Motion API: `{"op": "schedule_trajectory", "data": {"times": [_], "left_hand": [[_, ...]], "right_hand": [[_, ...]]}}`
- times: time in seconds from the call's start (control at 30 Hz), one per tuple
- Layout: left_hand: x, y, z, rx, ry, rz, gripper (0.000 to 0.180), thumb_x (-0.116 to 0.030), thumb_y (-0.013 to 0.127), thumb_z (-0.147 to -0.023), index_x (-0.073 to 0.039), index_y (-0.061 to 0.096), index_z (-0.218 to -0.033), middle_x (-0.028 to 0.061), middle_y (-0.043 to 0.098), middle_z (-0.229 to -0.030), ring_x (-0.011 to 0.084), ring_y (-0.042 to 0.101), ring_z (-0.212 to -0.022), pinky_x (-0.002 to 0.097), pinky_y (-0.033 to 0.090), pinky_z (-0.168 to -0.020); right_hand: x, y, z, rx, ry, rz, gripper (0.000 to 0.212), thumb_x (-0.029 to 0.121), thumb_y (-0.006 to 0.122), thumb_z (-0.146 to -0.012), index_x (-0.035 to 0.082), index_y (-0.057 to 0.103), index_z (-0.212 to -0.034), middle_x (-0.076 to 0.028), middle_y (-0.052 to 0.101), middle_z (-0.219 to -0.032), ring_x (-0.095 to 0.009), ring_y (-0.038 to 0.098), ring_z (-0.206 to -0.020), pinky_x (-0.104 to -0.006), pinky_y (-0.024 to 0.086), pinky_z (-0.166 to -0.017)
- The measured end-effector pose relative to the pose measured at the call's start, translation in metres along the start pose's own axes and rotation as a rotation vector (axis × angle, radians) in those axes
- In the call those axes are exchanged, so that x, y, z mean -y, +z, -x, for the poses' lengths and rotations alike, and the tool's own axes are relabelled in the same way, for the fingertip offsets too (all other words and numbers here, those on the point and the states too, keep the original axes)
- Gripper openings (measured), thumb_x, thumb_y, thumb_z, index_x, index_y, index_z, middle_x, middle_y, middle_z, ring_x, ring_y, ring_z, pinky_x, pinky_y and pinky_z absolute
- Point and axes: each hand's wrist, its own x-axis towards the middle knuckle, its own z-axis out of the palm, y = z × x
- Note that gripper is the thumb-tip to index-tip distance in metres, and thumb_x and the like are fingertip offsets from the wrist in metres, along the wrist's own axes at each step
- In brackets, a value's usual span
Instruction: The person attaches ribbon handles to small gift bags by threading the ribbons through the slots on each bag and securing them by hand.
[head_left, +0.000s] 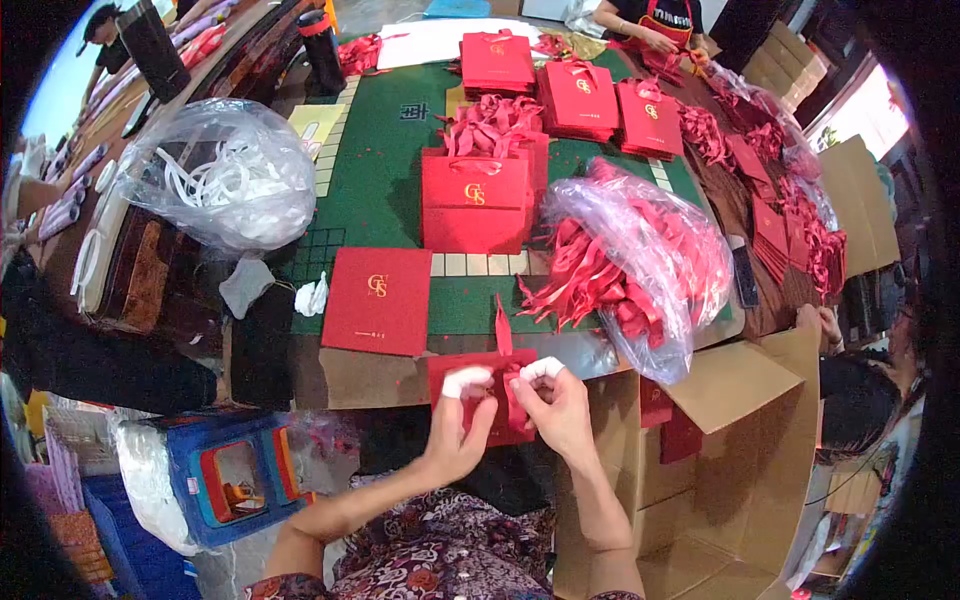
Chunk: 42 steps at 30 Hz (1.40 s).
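Note:
A red paper gift bag [442, 375] lies at the table's near edge, partly hidden by my hands. Above its left side is my left hand [462, 425], thumb and index finger apart with nothing visible between them. My right hand [558, 408] pinches a red ribbon [515, 400] over the bag's right part. Another ribbon end [502, 325] points away from me on the table edge. White coverings wrap fingertips on both hands. Just left and farther off, a flat red bag [377, 300] with gold lettering rests on the table.
A clear plastic sack of red ribbons [650, 260] sits at right, a sack of white ribbons [235, 180] at left. An upright red bag [475, 205] holds ribbons; bag stacks [577, 98] stand behind. An open cardboard box [735, 480] is at my right. Another person [660, 25] works across the table.

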Motion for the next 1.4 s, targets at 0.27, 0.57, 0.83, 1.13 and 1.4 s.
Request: {"op": "schedule_trajectory", "data": {"times": [0.27,0.57,0.83,1.13,1.4], "left_hand": [[0.001,0.013,0.035,0.394,-0.487,0.382,0.029,-0.012,0.048,-0.105,0.000,0.049,-0.132,0.0040,0.064,-0.103,0.0108,0.059,-0.097,0.0256,0.047,-0.086],[0.031,-0.019,0.016,0.308,-0.905,1.297,0.030,-0.018,0.044,-0.106,-0.005,0.056,-0.130,0.0051,0.065,-0.105,0.0167,0.063,-0.095,0.0322,0.052,-0.086],[0.033,-0.020,0.008,0.361,-0.963,1.470,0.029,-0.014,0.045,-0.104,-0.003,0.055,-0.128,0.0056,0.062,-0.097,0.0170,0.062,-0.085,0.0345,0.054,-0.075],[-0.003,-0.012,0.010,0.117,-1.160,1.112,0.027,-0.024,0.046,-0.105,-0.004,0.058,-0.120,0.0053,0.063,-0.101,0.0163,0.064,-0.092,0.0324,0.055,-0.079],[-0.024,-0.064,-0.012,0.072,0.149,-0.694,0.037,-0.011,0.074,-0.083,-0.003,0.060,-0.117,0.0175,0.060,-0.103,0.0355,0.059,-0.095,0.0420,0.048,-0.084]], "right_hand": [[-0.002,0.011,-0.016,-0.100,-0.060,-0.004,0.014,0.011,0.069,-0.094,0.000,0.061,-0.097,-0.003,0.067,-0.079,-0.005,0.061,-0.063,-0.0228,0.049,-0.049],[-0.010,-0.006,-0.002,-0.192,-0.641,0.391,0.018,0.007,0.081,-0.078,0.006,0.068,-0.090,-0.008,0.066,-0.093,-0.020,0.065,-0.075,-0.0303,0.052,-0.065],[-0.009,-0.003,0.039,0.207,-0.892,0.630,0.032,0.017,0.085,-0.071,0.022,0.074,-0.100,-0.003,0.061,-0.122,-0.031,0.053,-0.122,-0.0426,0.046,-0.101],[0.000,0.000,0.044,0.246,-0.795,0.492,0.026,0.011,0.082,-0.075,0.012,0.070,-0.098,-0.007,0.064,-0.116,-0.031,0.059,-0.115,-0.0442,0.047,-0.099],[0.016,0.017,0.040,0.010,-0.455,0.249,0.015,0.002,0.076,-0.083,0.001,0.069,-0.096,-0.010,0.072,-0.089,-0.021,0.071,-0.080,-0.0313,0.055,-0.073]]}}
